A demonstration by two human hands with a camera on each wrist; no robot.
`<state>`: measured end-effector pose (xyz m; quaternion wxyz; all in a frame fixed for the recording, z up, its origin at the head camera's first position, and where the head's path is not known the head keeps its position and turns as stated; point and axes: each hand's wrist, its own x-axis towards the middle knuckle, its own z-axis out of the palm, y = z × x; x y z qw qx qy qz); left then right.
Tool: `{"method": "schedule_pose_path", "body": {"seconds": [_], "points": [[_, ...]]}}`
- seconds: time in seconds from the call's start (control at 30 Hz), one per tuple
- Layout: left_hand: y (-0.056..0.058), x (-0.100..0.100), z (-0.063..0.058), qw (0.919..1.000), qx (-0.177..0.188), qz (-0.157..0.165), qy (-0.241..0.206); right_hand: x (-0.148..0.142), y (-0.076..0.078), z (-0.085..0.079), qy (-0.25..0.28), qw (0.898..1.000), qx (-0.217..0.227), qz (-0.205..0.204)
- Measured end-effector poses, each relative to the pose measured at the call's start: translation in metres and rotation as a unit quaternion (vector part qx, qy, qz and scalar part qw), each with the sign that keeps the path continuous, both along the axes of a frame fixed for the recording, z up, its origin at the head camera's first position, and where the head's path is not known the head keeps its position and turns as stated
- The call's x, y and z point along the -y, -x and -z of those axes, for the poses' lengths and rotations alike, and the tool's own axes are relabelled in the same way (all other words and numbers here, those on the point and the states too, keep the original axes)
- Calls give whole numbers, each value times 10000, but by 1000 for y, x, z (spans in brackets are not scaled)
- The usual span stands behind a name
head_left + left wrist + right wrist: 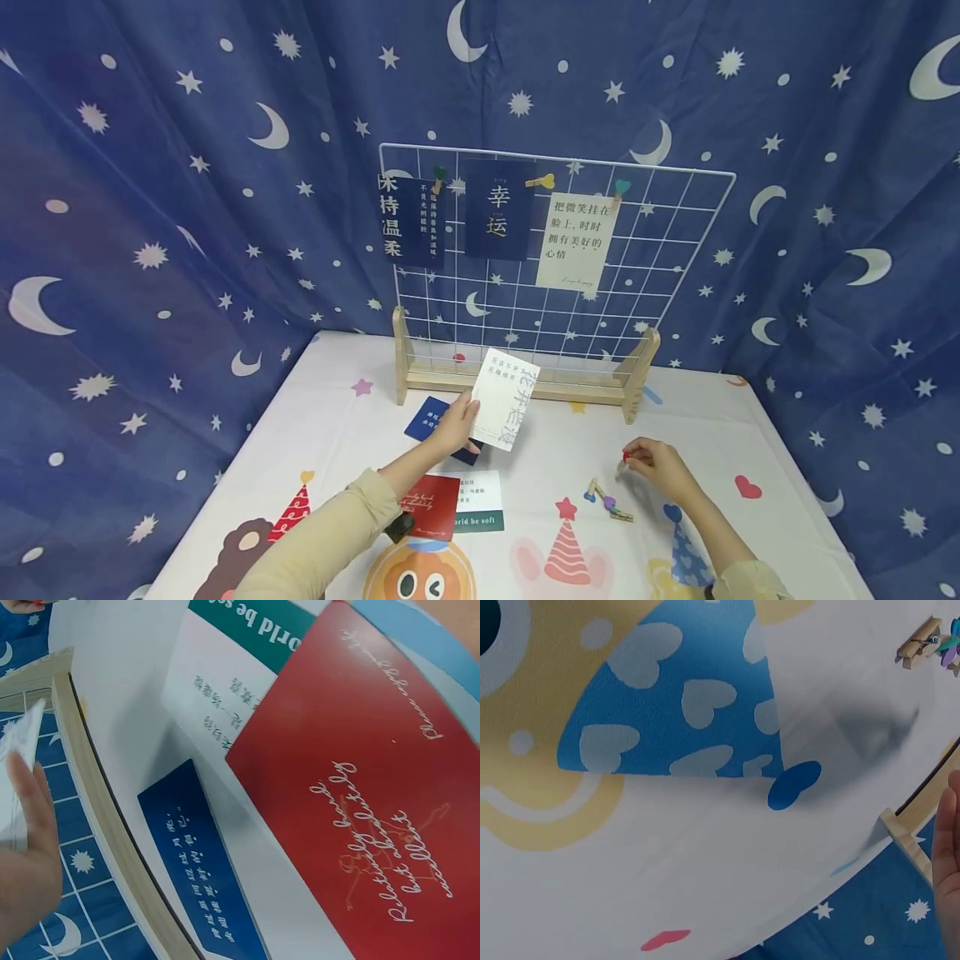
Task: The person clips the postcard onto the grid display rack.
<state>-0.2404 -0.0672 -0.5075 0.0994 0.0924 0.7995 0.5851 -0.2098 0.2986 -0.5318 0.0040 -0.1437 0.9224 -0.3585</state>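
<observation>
My left hand [453, 427] grips a white card [504, 398] by its lower left side, held up in front of the grid rack. In the left wrist view the same hand [30, 847] shows at the left edge, its fingers along the card. Over the table at the right, my right hand [662, 468] pinches a small wooden clothespin [621, 467] with a red top between thumb and fingertips. Just left of it lie several more clothespins [609, 503] with coloured tops. The right wrist view catches only part of the right hand [946, 847]; the pinched clothespin is out of sight there.
A white wire grid [667, 250] stands in wooden feet [641, 375]. Clipped on it are two dark blue cards [497, 237] and a cream card [577, 267]. Below the left arm lie a red card [352, 795], a white-and-green card [480, 500] and blue cards [199, 862].
</observation>
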Motion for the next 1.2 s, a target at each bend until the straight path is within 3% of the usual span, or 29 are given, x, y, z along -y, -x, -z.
{"method": "schedule_pose_path", "body": {"seconds": [0.17, 0.3, 0.67, 0.97, 1.2], "points": [[-4, -5, -6, 9982, 203, 552, -67, 0, -1, -4, -2, 9999, -106, 71], [-6, -9, -9, 9972, 230, 667, -247, 1, 0, -4, 24, 9999, -57, 108], [-5, -18, -10, 9970, -270, 463, -560, 3, 0, -4, 215, 9994, -123, 256], [-1, -29, -12, 9966, -345, 102, -736, 7, -3, -6, 562, 9967, 6, 587], [2, -44, -15, 9948, -470, -195, -884, 10, -4, -6, 788, 9903, -380, 1079]]}}
